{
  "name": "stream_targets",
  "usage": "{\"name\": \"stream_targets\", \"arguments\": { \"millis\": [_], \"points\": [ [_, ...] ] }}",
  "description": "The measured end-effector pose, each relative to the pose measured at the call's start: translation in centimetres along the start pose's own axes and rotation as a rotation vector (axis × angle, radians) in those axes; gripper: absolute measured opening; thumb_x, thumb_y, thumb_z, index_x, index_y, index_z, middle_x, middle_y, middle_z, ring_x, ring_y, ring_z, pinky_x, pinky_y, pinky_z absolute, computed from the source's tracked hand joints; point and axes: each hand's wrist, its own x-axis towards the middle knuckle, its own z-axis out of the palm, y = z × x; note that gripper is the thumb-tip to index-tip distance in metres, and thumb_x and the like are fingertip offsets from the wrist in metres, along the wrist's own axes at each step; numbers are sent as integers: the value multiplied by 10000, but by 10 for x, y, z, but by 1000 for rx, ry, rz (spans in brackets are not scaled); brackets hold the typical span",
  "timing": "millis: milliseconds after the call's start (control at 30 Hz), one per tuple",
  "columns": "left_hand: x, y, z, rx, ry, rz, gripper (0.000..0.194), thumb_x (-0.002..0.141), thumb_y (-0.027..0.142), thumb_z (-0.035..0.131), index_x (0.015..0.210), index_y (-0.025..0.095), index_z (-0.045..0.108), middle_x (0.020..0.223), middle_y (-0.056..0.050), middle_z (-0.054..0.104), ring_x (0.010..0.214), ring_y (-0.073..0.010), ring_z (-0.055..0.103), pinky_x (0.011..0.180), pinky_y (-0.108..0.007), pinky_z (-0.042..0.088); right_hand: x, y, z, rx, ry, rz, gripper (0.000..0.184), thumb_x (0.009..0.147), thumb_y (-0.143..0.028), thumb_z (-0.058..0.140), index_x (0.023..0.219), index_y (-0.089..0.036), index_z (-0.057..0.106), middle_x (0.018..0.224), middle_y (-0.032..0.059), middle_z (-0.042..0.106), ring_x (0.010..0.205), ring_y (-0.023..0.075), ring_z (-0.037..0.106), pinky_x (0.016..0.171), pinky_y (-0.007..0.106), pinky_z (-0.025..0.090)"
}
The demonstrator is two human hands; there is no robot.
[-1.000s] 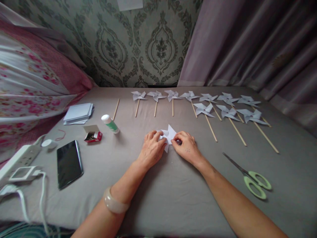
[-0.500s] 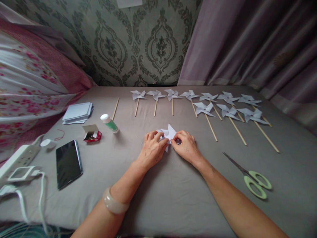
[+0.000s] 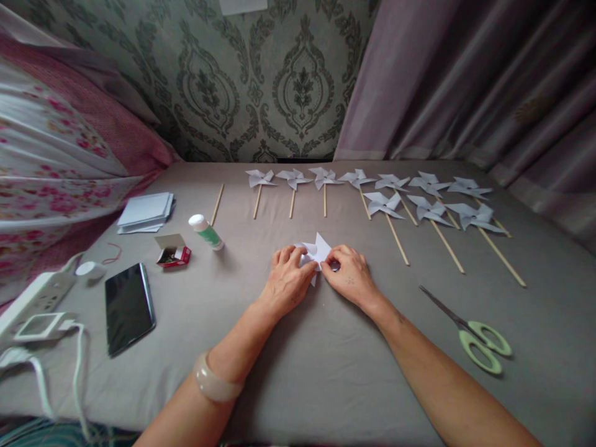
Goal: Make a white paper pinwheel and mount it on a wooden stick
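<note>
A folded white paper pinwheel lies on the grey cloth in the middle, between both hands. My left hand presses its fingers on the paper's left side. My right hand pinches the paper's right side with thumb and fingers curled. Only the upper points of the paper show above the fingers.
Several finished pinwheels on sticks lie in rows at the back. Green scissors lie right. A glue stick, a small red box, a paper stack, a bare stick, a phone and a power strip lie left.
Both hands stay on the paper; the fingers have shifted only slightly. Nothing else has moved.
</note>
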Motion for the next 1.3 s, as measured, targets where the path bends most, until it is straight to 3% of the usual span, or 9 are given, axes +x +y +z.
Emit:
{"name": "stream_targets", "arguments": {
  "millis": [1300],
  "points": [
    [-2,3,1,78,-16,-10,264,902,254,492,1119,290,638,1227,-104,505,1162,-284,389,956,-457,329,-1,-2,1,-45,-5,20,85,793,-238,566,722,-201,596,875,49,643,876,210,574,790,325,371]
  ]
}}
